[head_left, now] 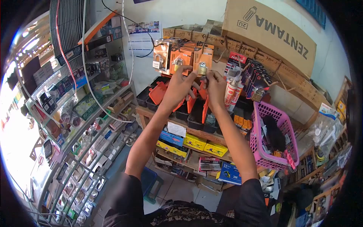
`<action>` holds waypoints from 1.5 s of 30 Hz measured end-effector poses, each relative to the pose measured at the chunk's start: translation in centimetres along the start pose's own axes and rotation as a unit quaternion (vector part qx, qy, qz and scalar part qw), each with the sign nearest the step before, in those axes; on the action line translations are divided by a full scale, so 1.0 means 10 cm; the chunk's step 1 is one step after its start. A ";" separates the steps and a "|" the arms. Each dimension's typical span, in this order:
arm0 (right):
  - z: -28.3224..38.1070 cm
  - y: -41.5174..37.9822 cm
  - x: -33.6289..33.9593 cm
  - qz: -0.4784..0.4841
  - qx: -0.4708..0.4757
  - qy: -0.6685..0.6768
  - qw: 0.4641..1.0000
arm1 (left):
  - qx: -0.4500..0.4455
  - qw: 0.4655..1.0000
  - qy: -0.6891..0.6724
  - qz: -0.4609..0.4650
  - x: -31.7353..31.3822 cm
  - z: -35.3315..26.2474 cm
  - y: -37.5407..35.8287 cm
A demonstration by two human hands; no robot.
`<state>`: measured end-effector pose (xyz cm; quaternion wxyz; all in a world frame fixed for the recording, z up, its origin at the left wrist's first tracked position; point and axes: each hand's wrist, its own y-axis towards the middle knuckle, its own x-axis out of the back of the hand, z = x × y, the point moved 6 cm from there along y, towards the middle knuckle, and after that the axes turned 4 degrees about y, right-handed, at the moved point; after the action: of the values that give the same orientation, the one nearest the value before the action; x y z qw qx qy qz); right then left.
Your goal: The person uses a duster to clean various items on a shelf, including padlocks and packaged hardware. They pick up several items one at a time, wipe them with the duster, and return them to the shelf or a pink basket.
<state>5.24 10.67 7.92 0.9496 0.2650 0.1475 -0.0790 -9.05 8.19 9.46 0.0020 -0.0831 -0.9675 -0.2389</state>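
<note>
Both my hands are raised over the shelf top, close together in front of hanging padlock packs. My left hand has its fingers bent and apart, with nothing visible in it. The fingers of my right hand are pinched around something small and dark that I cannot make out. Just beyond them hangs an orange-backed padlock pack, with another padlock pack to its left. Below my hands stand black bins with orange flaps, partly hidden by my fingers.
A pink basket stands at the right of the shelf. White-and-red tubes stand beside my right hand. At the left is a glass display case with a metal frame. A cardboard box leans against the wall.
</note>
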 end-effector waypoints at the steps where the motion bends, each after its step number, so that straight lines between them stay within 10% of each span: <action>1: 0.02 0.06 0.02 -0.004 0.037 -0.038 0.999 | -0.004 1.000 0.024 -0.001 -0.02 -0.01 -0.02; 17: -0.35 0.33 0.36 -0.069 0.071 -0.132 0.986 | 0.004 0.997 0.063 0.039 -0.25 0.14 -0.10; 22: 0.38 -0.86 0.76 0.167 0.037 -0.241 0.955 | -0.001 0.993 0.087 0.081 -0.40 0.20 -0.28; 26: 1.21 -1.34 1.72 0.082 0.034 -0.484 0.870 | 0.038 0.968 0.106 0.222 -0.72 0.22 -0.47; 30: 1.60 -1.36 2.88 -0.004 0.013 -0.793 0.610 | 0.028 0.920 0.133 0.366 -1.36 0.28 -0.58; 33: 1.48 -1.39 3.58 0.064 -0.206 -0.842 0.495 | -0.052 0.892 0.114 0.434 -1.97 0.30 -0.59; 37: 1.53 -1.48 4.13 0.093 -0.194 -0.841 0.497 | -0.091 0.866 0.149 0.469 -2.86 0.29 -0.47; 43: 2.75 -1.93 4.21 -0.062 -0.098 -0.749 0.652 | -0.168 0.784 0.232 0.550 -4.15 0.76 -0.36; 45: 2.93 -2.23 4.40 -0.073 -0.074 -0.756 0.646 | -0.238 0.691 0.329 0.597 -4.53 0.95 -0.47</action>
<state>48.70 -26.80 6.97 0.7386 0.0299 -0.5978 -0.3102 35.19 1.30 -3.12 0.4428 -0.5571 -0.5618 -0.4219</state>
